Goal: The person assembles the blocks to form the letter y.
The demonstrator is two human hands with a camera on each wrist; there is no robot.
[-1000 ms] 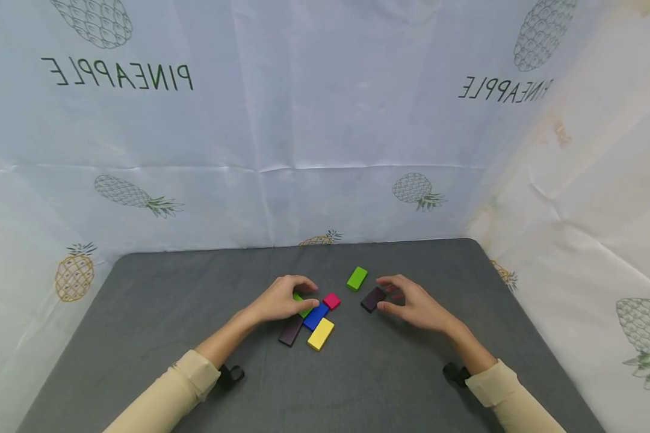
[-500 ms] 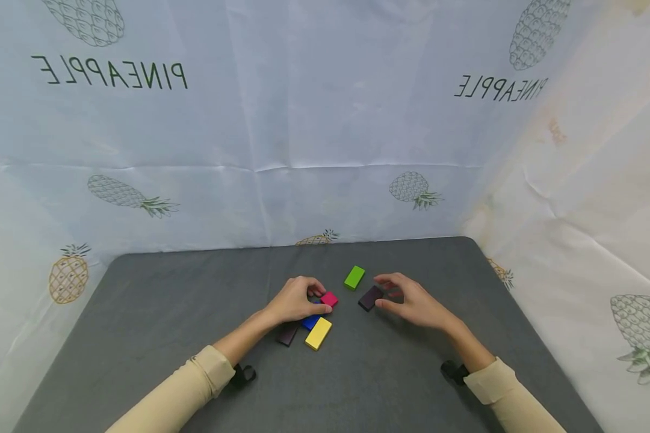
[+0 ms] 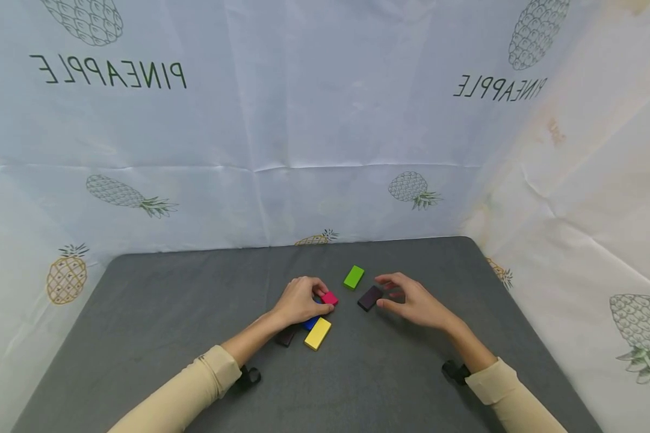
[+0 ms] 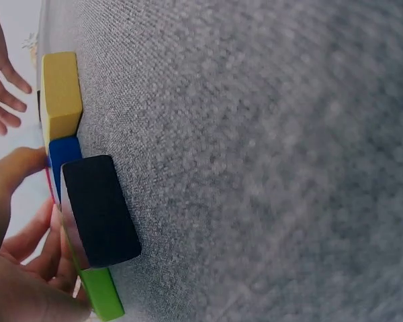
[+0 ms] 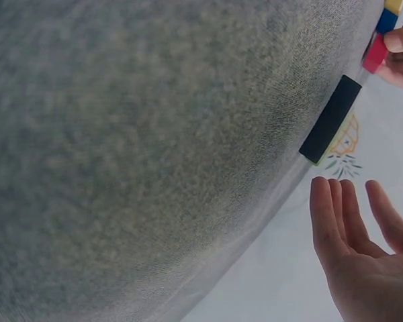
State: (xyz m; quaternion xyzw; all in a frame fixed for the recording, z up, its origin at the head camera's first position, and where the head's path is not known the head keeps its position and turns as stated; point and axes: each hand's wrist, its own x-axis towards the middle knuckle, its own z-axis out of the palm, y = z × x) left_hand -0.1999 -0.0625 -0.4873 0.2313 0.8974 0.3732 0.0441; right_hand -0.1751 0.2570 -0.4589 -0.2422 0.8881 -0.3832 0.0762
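In the head view my left hand [image 3: 299,300] pinches a small red block [image 3: 330,298] between thumb and fingers. Just under that hand lie a blue block [image 3: 310,324] and a dark block [image 3: 285,338], both partly covered. A yellow block [image 3: 318,334] lies in front of the blue one. The left wrist view also shows a green block [image 4: 102,294] beneath the fingers, which the hand hides from the head. My right hand [image 3: 411,302] hovers with fingers spread and relaxed beside another dark block [image 3: 370,298], holding nothing.
A second green block [image 3: 354,277] lies farther back, between the hands. The dark grey table [image 3: 195,288] has rounded back corners and meets a white pineapple-print cloth [image 3: 281,204] behind it. The cloth also rises at both sides.
My left hand has moved right from over the green block to the red block and taken hold of it. The right hand has stayed by the dark block.
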